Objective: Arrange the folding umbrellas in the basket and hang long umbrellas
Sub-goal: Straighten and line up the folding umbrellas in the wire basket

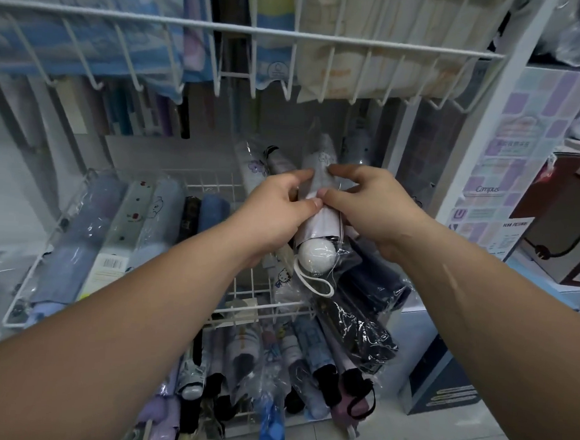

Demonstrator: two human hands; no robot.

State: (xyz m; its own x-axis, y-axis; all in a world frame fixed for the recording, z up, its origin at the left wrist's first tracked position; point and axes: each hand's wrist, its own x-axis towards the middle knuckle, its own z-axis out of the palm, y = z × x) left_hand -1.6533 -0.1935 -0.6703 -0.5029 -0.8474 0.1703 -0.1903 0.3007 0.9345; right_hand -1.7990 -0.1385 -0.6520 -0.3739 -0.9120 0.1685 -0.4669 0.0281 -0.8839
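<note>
Both hands hold one white folding umbrella (317,251) in a clear plastic sleeve, its round white handle and wrist loop pointing toward me. My left hand (275,212) grips its left side and my right hand (372,206) pinches the sleeve on the right. It is held above the right part of a white wire basket (26,294). Several wrapped folding umbrellas (121,242) lie side by side in the basket's left half. Dark wrapped umbrellas (360,326) lie loosely at its right end.
A lower basket (242,377) holds several more folding umbrellas. Above, a white wire rack (244,28) with hooks carries packaged goods. A white shelf post and notebook stacks (503,169) stand at the right, with boxes on the floor (441,386).
</note>
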